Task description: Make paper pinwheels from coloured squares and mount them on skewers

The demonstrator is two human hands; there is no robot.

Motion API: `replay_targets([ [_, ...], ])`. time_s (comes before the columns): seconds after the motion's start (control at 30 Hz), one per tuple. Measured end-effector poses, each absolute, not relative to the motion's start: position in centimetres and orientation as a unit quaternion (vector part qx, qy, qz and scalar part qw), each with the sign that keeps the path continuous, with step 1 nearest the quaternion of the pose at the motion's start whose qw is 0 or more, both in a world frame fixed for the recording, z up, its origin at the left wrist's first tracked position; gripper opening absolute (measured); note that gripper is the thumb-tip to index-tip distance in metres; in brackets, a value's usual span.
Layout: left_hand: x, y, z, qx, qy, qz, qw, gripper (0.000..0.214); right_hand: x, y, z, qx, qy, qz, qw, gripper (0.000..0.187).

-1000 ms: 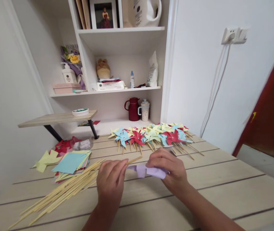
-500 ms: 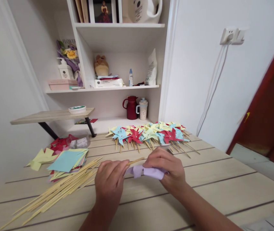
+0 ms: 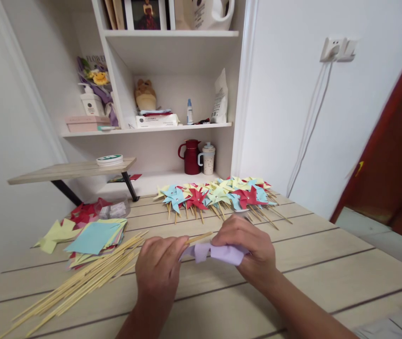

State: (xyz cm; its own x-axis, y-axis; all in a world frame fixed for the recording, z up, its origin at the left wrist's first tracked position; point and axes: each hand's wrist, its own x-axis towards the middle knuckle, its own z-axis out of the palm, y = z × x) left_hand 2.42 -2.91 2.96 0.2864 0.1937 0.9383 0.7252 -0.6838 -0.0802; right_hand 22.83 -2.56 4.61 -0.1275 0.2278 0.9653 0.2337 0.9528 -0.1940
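Observation:
In front of me a lilac paper pinwheel (image 3: pixel 229 254) is held above the table, its folded blades bent between my two hands. My right hand (image 3: pixel 245 242) pinches it from the right, the fingertips hidden behind the paper. My left hand (image 3: pixel 160 263) is closed round a thin wooden stick (image 3: pixel 201 237), whose end sticks out to the right above the paper. The pinwheel's left edge reaches my left fingers; whether they grip it too, I cannot tell. Finished pinwheels on sticks (image 3: pixel 218 195) in blue, red and yellow lie beyond my hands.
Left of me lies a bundle of loose sticks (image 3: pixel 80 282), with a stack of coloured paper squares (image 3: pixel 93 238) behind it. A yellow paper piece (image 3: pixel 55 235) and a clear bag (image 3: pixel 114 209) are near the low wooden stand (image 3: pixel 73 170). A red jug (image 3: pixel 191 157) and a cup (image 3: pixel 208 159) stand behind.
The view has shifted slightly. Both hands keep their grips on the stick and the lilac pinwheel, and my right hand has turned a little.

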Motion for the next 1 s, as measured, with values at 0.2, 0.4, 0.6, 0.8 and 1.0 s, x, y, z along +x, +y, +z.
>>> replay_targets([
  [0.2, 2.26, -3.01, 2.87, -0.763, -0.293, -0.511, 0.266, 0.014, 23.03, -2.66, 4.59, -0.148, -0.753, -0.001, 0.641, 0.005],
  [0.4, 2.26, -3.33, 2.97, -0.765, -0.3, -0.504, 0.266, 0.016, 23.01, -2.66, 4.61, -0.153, -0.752, -0.007, 0.641, 0.007],
  [0.6, 2.37, -3.52, 3.3, -0.762, -0.297, -0.505, 0.277, 0.016, 22.73, -2.69, 4.66, -0.151, -0.745, 0.007, 0.65, 0.002],
  [0.8, 2.47, -3.55, 3.48, -0.762, -0.295, -0.501, 0.284, 0.018, 22.7, -2.8, 4.8, -0.147, -0.744, 0.008, 0.652, 0.002],
  [1.0, 2.41, -3.67, 3.53, -0.768, -0.293, -0.494, 0.283, 0.021, 22.76, -2.75, 4.68, -0.146, -0.745, 0.013, 0.651, 0.003],
])
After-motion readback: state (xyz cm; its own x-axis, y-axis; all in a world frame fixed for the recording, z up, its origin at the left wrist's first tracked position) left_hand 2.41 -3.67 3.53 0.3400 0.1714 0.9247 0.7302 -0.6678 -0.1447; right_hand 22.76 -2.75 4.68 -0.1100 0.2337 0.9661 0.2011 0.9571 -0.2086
